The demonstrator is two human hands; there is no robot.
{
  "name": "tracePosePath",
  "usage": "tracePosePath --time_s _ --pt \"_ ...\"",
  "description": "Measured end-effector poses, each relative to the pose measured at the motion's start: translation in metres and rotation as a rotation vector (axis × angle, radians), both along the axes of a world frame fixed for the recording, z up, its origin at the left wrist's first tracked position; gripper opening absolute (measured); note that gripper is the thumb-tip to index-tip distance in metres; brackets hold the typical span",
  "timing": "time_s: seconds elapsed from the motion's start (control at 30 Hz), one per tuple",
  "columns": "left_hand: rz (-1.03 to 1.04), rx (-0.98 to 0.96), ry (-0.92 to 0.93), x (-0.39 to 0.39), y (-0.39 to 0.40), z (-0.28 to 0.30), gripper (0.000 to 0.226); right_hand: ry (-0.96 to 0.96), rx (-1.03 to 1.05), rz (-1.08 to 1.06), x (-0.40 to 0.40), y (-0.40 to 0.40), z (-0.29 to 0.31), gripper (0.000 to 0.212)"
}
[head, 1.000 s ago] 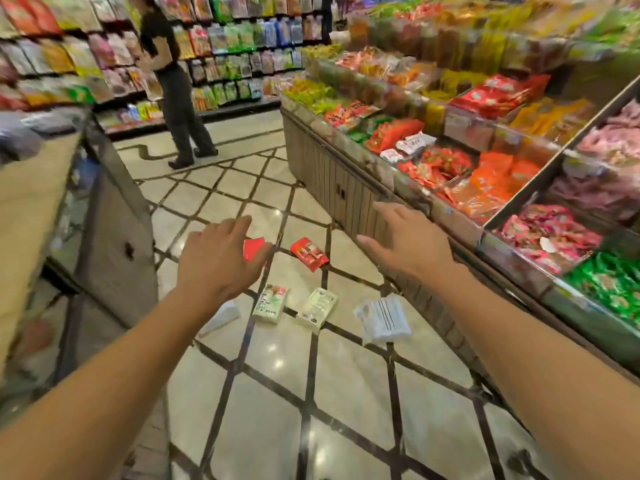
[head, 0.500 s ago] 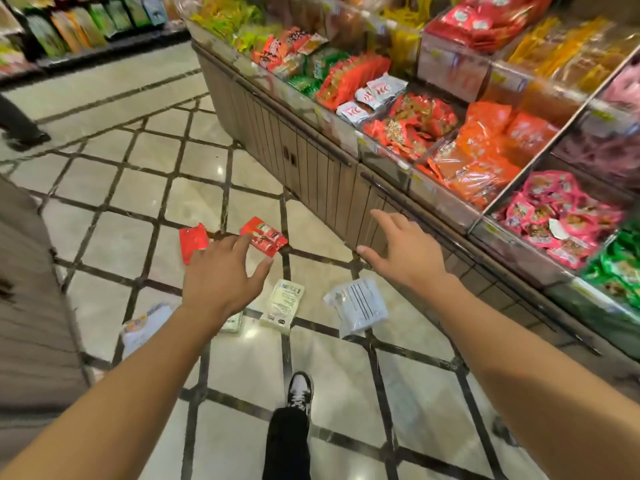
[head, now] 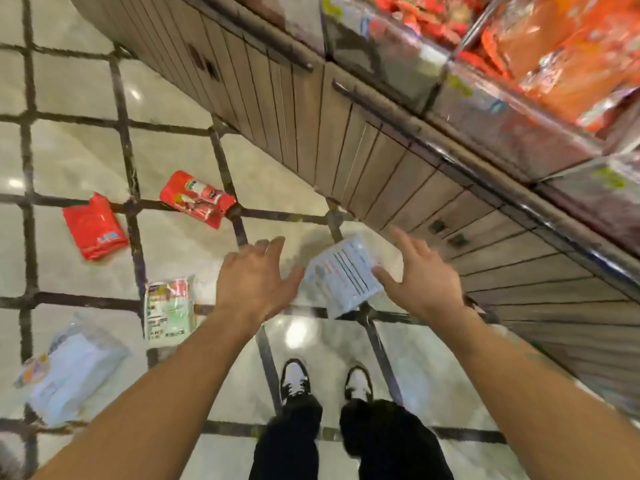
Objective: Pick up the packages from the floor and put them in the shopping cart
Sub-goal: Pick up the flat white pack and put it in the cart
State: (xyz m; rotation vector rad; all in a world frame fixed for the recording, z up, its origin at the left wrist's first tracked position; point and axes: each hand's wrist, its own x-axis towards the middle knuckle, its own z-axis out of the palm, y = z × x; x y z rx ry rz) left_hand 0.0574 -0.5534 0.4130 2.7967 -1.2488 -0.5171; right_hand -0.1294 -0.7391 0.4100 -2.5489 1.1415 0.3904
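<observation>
Several packages lie on the tiled floor. A white package with printed lines (head: pixel 343 275) lies between my hands. My left hand (head: pixel 254 282) hovers open just left of it, and my right hand (head: pixel 420 271) is open at its right edge, thumb close to it. A green and white packet (head: pixel 168 308) lies left of my left wrist. Two red packets (head: pixel 93 227) (head: pixel 197 198) lie farther away on the left. A pale clear bag (head: pixel 69 368) sits at the near left. No shopping cart is in view.
A wooden display counter (head: pixel 363 143) with a dark rail runs diagonally along the right, holding orange and red snack bags (head: pixel 568 64) above. My black and white shoes (head: pixel 294 377) stand on the floor just below the hands.
The view has tipped down and closer to the floor. Both hands have dropped toward the white package, which now lies between them. Both feet are now in view.
</observation>
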Motion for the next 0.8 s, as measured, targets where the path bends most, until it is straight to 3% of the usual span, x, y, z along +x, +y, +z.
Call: tracePosePath --time_s 0.1,0.3,0.47,0.57,0.63,0.7,0.8 --pt "-0.06 0.055 0.037 -0.005 -0.037 -0.094 0.086 0.018 0.078 -0.12 -0.002 -0.013 -0.092 0.082" --pt "-0.166 0.112 0.045 -0.013 -0.11 -0.291 0.079 0.127 0.221 -0.392 -0.008 -0.036 -0.297 0.079" --pt "-0.244 0.115 0.026 -0.011 -0.158 -0.433 0.067 -0.02 0.322 -0.929 -0.003 -0.028 -0.44 0.095" --pt "-0.256 0.075 0.024 0.006 -0.184 -0.497 0.071 -0.137 0.365 -1.168 0.009 -0.03 -0.497 0.107" --pt "-0.203 0.075 0.117 0.016 -0.196 -0.528 0.075 -0.245 0.376 -1.253 0.016 -0.03 -0.522 0.11" --pt "-0.132 0.044 0.237 0.018 -0.201 -0.548 0.073 -0.391 0.356 -1.326 0.02 -0.03 -0.535 0.109" --pt "-0.11 -0.019 0.262 0.016 -0.194 -0.551 0.07 -0.476 0.341 -1.347 0.024 -0.033 -0.534 0.107"
